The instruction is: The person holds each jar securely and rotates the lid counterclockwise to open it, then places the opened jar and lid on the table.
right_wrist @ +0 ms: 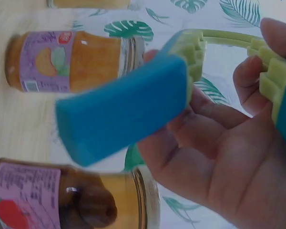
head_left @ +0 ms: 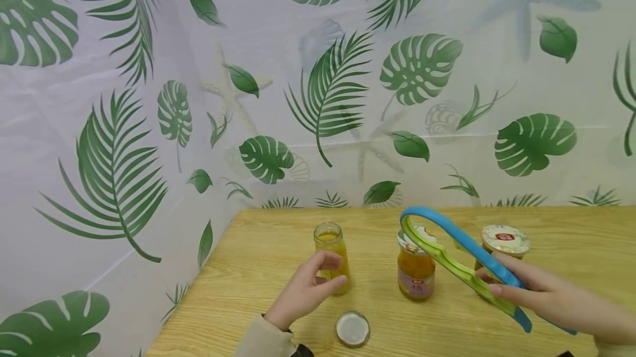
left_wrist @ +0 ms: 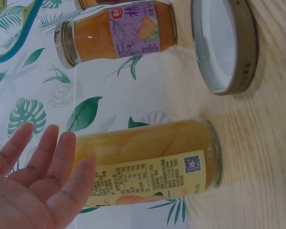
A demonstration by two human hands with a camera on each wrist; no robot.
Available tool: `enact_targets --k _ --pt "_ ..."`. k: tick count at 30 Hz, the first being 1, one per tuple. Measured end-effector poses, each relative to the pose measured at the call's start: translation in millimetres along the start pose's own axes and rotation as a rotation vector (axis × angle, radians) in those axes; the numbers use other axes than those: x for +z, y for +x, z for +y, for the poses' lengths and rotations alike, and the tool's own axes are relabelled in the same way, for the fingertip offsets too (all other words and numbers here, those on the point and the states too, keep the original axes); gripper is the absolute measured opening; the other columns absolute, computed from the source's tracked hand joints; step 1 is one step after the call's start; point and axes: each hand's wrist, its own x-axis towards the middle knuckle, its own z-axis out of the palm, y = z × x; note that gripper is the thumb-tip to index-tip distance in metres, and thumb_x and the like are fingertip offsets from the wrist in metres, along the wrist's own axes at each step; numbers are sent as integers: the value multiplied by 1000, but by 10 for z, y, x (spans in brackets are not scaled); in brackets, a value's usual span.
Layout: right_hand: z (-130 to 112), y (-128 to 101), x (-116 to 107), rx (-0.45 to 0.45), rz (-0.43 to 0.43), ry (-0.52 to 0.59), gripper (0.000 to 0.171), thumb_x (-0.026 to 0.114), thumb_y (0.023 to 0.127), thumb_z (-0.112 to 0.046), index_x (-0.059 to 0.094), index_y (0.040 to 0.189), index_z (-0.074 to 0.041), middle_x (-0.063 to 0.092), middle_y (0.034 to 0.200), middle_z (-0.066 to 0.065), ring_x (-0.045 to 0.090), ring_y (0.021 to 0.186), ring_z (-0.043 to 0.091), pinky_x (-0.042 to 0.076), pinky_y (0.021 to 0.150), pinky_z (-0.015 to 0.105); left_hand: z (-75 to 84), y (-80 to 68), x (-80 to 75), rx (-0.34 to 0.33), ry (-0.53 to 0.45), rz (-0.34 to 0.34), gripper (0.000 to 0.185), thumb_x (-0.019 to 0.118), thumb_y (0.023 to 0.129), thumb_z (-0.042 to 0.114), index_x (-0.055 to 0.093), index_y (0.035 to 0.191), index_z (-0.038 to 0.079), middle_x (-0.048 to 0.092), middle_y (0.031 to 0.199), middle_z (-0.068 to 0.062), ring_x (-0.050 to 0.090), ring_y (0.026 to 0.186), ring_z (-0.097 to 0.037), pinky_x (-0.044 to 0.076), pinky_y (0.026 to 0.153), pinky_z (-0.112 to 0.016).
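Note:
My left hand (head_left: 308,289) is beside a tall glass jar (head_left: 334,244) of yellow fruit, fingers loosely bent with nothing gripped. The jar's mouth is uncovered. In the left wrist view the fingertips overlap the jar's label. A metal lid (head_left: 353,328) lies upside down on the table in front of that jar. My right hand (head_left: 551,292) holds a bent blue and green jar opener (head_left: 459,235), fingers and thumb around its two arms. Its stepped green teeth (right_wrist: 194,50) show in the right wrist view. The opener's curved end overlaps a lidded jar of orange fruit (head_left: 416,274).
Another lidded jar (head_left: 505,240) stands behind my right hand, partly hidden by it; its fruit looks dark in the right wrist view. The wooden table (head_left: 268,241) meets a leaf-printed white sheet (head_left: 348,180) at the back and left.

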Motion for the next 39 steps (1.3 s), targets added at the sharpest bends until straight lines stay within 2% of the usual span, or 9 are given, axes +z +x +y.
enact_targets --k 4,8,12,15,17,23,26,33,39 --pt "38 -42 -55 59 68 -74 51 41 93 -3 29 131 -36 48 114 14 46 91 -3 43 60 25 -4 0 17 -5 -22 -8 30 55 88 15 49 111 -4 51 110 -17 46 104 -33 42 77 -34" --pt "42 -73 -124 194 85 -88 56 40 95 -11 11 142 -19 39 120 34 49 104 16 44 63 31 -14 3 32 -2 -29 -13 30 55 88 16 49 111 -4 51 109 -17 47 103 -33 43 76 -32" --pt "34 -90 -187 255 122 -88 48 40 95 -14 21 136 2 40 117 29 48 99 18 41 62 34 -6 6 46 7 -25 -10 29 55 88 16 49 110 -3 52 108 -15 47 102 -33 43 75 -31" --pt "40 -96 -231 247 131 -72 33 39 96 -13 32 124 2 41 110 21 44 88 9 38 60 34 -5 8 57 9 -26 -9 27 56 88 15 50 109 -2 52 106 -12 47 101 -32 44 74 -29" --pt "36 -94 -254 250 118 -60 25 38 96 -13 36 115 2 43 106 21 46 89 18 37 59 34 -33 18 68 8 -22 -10 27 56 88 15 50 109 0 52 105 -9 47 101 -30 44 74 -29" --pt "24 -121 -251 306 140 -102 49 40 95 -16 21 130 12 39 120 34 43 103 44 42 65 39 -260 112 114 5 -4 -9 29 57 87 17 50 113 4 52 108 -5 48 101 -26 44 76 -29" --pt "35 -123 -256 303 141 -96 45 41 95 -16 25 128 9 41 120 32 46 101 39 42 65 39 -317 153 139 7 8 -9 31 57 87 19 49 114 5 52 110 -4 48 101 -23 44 76 -30" --pt "39 -111 -288 257 113 -58 24 41 95 -14 37 112 2 41 118 30 50 89 -1 41 63 37 -303 227 215 3 -16 -17 34 56 88 23 48 118 9 51 114 -3 47 105 -21 43 80 -32" --pt "3 -107 -284 259 105 -51 28 40 95 -14 34 117 2 43 114 23 48 86 1 39 62 37 -233 278 290 20 -14 -22 34 56 88 26 49 117 10 51 114 -2 46 107 -19 42 82 -36"
